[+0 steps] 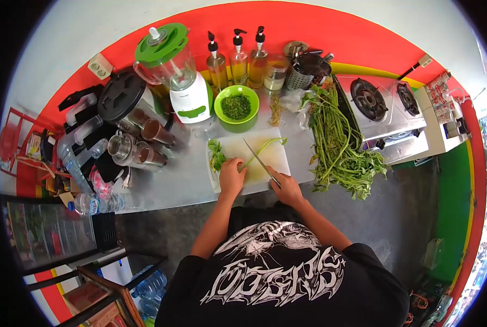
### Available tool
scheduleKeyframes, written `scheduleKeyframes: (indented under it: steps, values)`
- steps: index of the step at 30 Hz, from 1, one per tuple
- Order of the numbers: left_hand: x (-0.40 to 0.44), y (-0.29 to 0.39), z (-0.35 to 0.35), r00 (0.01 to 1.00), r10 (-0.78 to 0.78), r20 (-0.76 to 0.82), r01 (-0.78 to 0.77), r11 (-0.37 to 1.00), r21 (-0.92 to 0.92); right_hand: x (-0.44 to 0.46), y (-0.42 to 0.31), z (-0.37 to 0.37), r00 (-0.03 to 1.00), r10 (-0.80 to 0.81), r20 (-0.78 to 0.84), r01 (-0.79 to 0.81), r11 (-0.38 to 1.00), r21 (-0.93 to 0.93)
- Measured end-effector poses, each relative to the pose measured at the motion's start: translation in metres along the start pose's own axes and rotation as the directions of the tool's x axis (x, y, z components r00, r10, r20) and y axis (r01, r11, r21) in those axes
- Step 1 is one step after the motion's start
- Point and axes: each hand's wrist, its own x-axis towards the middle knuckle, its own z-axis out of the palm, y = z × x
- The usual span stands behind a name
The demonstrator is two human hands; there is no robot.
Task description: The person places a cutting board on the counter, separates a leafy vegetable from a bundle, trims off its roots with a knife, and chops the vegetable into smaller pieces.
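A white cutting board (278, 157) lies on the metal counter in front of me. My left hand (233, 175) is closed on a leafy green stalk, pressing it to the board. Beyond my left fingers the green stem (267, 144) curves up to the right, and some green leaves (216, 156) lie by the board's left edge. My right hand (287, 190) grips a kitchen knife (257, 156) by its handle. The blade slants up and left across the board, close to the stem. Behind the board stands a green bowl (236, 127) with finely chopped greens (236, 107) inside.
A large heap of leafy stalks (336, 136) lies to the right, beside the gas stove (388, 109). Behind are a blender (183, 82), pump bottles (238, 61) and a utensil holder (299, 79). Metal containers (145, 155) and a water bottle (93, 204) stand or lie left.
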Motion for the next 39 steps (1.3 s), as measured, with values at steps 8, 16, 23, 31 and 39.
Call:
scheduleKeyframes:
  steps: [8, 16, 23, 31, 39]
  values:
    - [-0.017, -0.008, 0.003, 0.998, -0.067, 0.018, 0.066, 0.996, 0.067, 0.004, -0.02, 0.02, 0.995, 0.061, 0.073, -0.039, 0.962, -0.272]
    - [-0.034, -0.007, 0.016, 0.999, -0.001, -0.051, 0.013, 0.972, 0.235, 0.019, -0.018, 0.03, 0.996, 0.007, 0.087, 0.02, 0.95, -0.312]
    - [-0.036, 0.01, -0.001, 0.985, 0.024, -0.173, 0.017, 0.973, 0.232, 0.021, -0.016, 0.016, 0.998, -0.037, -0.049, 0.031, 0.993, -0.116]
    - [-0.005, 0.062, -0.058, 0.987, -0.153, -0.054, 0.056, 0.633, -0.772, 0.006, -0.069, -0.05, 0.981, 0.183, 0.058, -0.184, 0.807, 0.561]
    - [-0.016, 0.13, -0.109, 0.969, -0.245, 0.01, 0.11, 0.397, -0.911, -0.006, -0.115, -0.092, 0.998, 0.055, 0.008, -0.048, 0.786, 0.616]
